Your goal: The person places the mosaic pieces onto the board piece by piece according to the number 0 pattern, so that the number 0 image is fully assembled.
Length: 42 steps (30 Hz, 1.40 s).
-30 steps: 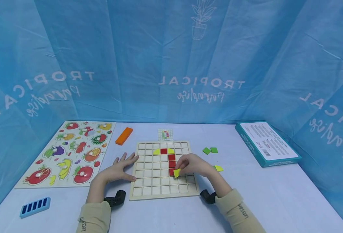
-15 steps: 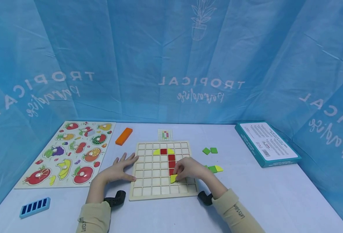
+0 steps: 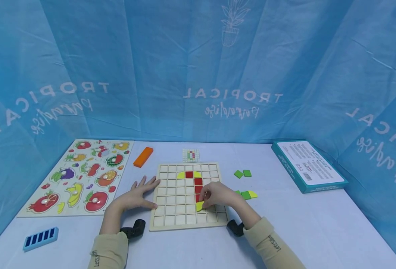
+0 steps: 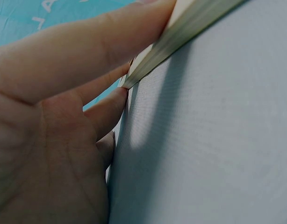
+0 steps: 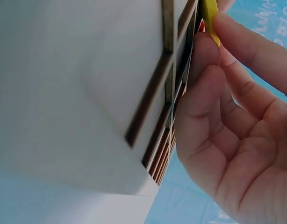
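Observation:
A pale wooden grid board (image 3: 171,220) lies in the middle of the table. Near its top row sits a red square tile (image 3: 189,174) with a yellow quarter-round tile on either side, and a column of red tiles (image 3: 198,182) runs down from there. My right hand (image 3: 218,194) pinches a yellow tile (image 3: 199,206) just below that column; in the right wrist view this yellow tile (image 5: 211,21) is seen edge-on at the fingertips. My left hand (image 3: 134,196) has its fingers spread and touches the board's left edge, thumb and fingertips against the rim (image 4: 153,63).
Green tiles (image 3: 247,173) and a yellow quarter-round tile (image 3: 253,194) lie right of the board. A small pattern card (image 3: 191,155) lies behind it. Around these are a fruit puzzle (image 3: 83,175), an orange block (image 3: 143,157), a blue slotted piece (image 3: 40,239) and a teal box (image 3: 308,164).
My right hand has brought the yellow tile slightly left and toward me, to the cell below the red column. More green tiles show past the right wrist. My left hand has stayed put.

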Motion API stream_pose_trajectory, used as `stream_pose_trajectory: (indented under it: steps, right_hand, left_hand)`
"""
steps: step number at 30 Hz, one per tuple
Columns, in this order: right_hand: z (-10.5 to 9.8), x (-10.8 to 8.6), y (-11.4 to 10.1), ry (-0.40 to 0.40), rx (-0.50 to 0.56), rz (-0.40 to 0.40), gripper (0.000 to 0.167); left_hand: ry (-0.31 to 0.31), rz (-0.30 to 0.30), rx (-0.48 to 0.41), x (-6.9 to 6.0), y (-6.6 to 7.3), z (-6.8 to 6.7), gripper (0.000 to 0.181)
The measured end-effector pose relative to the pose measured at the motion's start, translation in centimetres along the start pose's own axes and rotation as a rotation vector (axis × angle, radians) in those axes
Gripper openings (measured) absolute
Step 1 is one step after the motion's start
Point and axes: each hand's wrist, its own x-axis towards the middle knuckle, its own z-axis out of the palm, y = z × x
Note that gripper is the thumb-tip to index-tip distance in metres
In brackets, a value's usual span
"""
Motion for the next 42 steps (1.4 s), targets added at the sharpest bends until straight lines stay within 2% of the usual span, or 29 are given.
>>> stream_pose_trajectory:
  steps: [7, 25, 32, 42]
  right_hand:
    - [0.1, 0.0, 0.0, -0.003, -0.046, 0.011, 0.012]
    - [0.4, 0.3, 0.1, 0.020, -0.068, 0.015, 0.015]
    - [-0.8, -0.2, 1.2, 0.018, 0.065, -0.023, 0.009]
    - [-3.3, -1.7, 3.8, 0.079, 0.188, 0.015, 0.010]
  left_hand:
    - [-0.004, 0.002, 0.007, 0.0, 0.1, 0.0, 0.093]
    - [-0.007, 0.002, 0.013, 0.2, -0.1, -0.1, 0.094]
    - [-0.007, 0.020, 0.002, 0.2, -0.3, 0.0, 0.094]
    - [-0.001, 0.025, -0.002, 0.1, -0.4, 0.1, 0.094]
